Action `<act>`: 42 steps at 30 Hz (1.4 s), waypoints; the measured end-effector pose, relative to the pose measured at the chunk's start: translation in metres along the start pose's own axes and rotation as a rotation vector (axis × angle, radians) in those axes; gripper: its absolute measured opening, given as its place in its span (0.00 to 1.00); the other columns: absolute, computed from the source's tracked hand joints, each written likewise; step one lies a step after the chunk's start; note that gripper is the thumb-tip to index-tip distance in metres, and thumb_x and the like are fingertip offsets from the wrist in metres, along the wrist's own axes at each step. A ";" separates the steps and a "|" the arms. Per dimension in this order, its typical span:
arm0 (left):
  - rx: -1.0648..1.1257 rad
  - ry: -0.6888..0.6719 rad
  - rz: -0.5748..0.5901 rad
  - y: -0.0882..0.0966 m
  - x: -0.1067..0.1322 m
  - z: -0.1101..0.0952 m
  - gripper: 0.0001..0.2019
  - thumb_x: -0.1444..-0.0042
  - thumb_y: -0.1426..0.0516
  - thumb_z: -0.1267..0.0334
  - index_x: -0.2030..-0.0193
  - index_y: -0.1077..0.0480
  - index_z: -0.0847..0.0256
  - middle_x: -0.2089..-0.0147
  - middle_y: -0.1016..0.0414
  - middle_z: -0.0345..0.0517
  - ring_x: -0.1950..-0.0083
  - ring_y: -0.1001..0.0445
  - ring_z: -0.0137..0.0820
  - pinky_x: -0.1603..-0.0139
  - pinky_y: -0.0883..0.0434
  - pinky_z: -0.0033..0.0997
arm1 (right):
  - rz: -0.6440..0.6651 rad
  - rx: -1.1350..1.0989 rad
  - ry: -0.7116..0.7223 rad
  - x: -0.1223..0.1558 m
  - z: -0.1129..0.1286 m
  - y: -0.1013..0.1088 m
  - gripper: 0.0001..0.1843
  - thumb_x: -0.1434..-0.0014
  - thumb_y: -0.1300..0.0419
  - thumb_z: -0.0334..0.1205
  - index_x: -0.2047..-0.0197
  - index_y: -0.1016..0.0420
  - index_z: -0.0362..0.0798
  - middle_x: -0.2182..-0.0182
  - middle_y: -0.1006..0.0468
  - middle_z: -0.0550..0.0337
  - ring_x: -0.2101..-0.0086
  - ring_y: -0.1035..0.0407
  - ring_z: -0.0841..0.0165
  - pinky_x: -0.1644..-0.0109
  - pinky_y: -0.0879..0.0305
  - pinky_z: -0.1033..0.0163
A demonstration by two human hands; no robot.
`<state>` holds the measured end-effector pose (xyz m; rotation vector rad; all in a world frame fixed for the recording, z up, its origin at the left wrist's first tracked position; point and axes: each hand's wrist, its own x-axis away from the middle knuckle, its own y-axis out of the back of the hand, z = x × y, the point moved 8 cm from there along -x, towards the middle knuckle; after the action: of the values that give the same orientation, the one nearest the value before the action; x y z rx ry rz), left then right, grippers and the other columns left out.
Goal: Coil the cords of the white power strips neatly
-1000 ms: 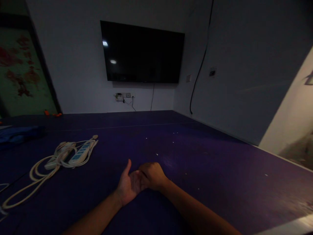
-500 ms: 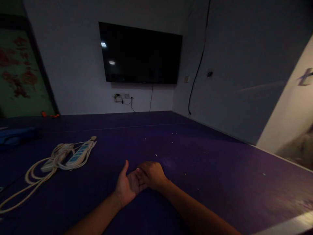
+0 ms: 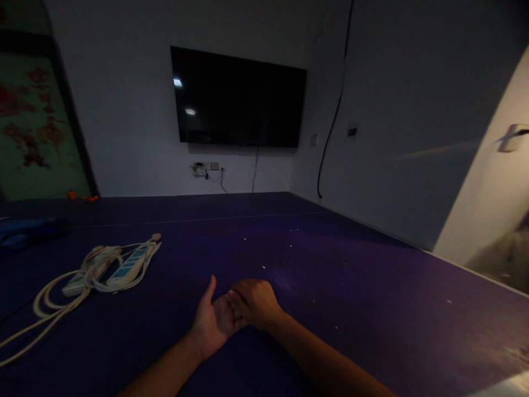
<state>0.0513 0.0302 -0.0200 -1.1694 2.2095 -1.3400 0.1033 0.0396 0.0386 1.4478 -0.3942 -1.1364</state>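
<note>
My left hand (image 3: 212,322) lies palm up on the dark purple surface (image 3: 351,286), thumb raised and fingers stretched out. My right hand (image 3: 255,302) rests back up with its fingers curled down onto the left palm. Whether anything lies between the two hands is hidden in the dim light. Both forearms reach in from the bottom edge.
Two white power strips with coiled cords (image 3: 103,264) lie to the left. A blue object (image 3: 25,231) sits at the far left. A black TV (image 3: 237,99) hangs on the wall above a socket (image 3: 209,166). A black cable (image 3: 334,116) runs down the right wall.
Both hands stay joined in the same pose. The view has shifted slightly, so the scene sits a little lower in frame.
</note>
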 end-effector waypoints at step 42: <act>-0.028 -0.010 -0.021 -0.002 -0.002 0.001 0.29 0.44 0.57 0.39 0.70 0.30 0.66 0.74 0.25 0.50 0.71 0.26 0.35 0.55 0.34 0.40 | 0.019 -0.043 -0.020 -0.001 -0.005 -0.008 0.17 0.36 0.55 0.42 0.68 0.29 0.46 0.70 0.23 0.58 0.69 0.31 0.72 0.68 0.46 0.68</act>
<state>0.0536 0.0306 -0.0192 -1.2102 2.2219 -1.3129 0.1039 0.0455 0.0312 1.3931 -0.3941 -1.1384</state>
